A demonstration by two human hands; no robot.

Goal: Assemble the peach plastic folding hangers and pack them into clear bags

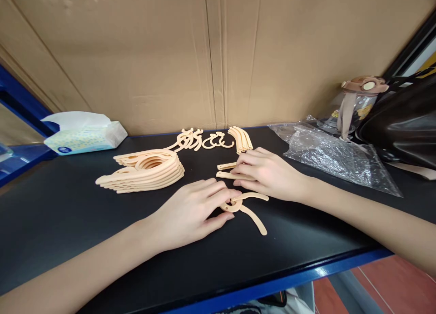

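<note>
My left hand (200, 209) rests on the black table, its fingers and thumb closed round the ring of a beige plastic folding hanger piece (252, 218). Two curved arms spread from that ring to the right; part of the ring is hidden under my fingertips. Just beyond it, my right hand (265, 173) has its fingers bent down over two slim beige hanger arms (226, 166), whose left ends stick out from under the fingers. A neat stack of beige folding hangers (146, 175) lies to the left of my hands.
Loose hanger hooks (214, 141) and a bundle of curved hanger arms (241, 139) lie at the back. A tissue pack (85, 134) stands back left. On the right are a clear plastic bag (337, 152), a drinking bottle (361, 100) and a dark bag (405, 118). Cardboard (153, 55) closes the back.
</note>
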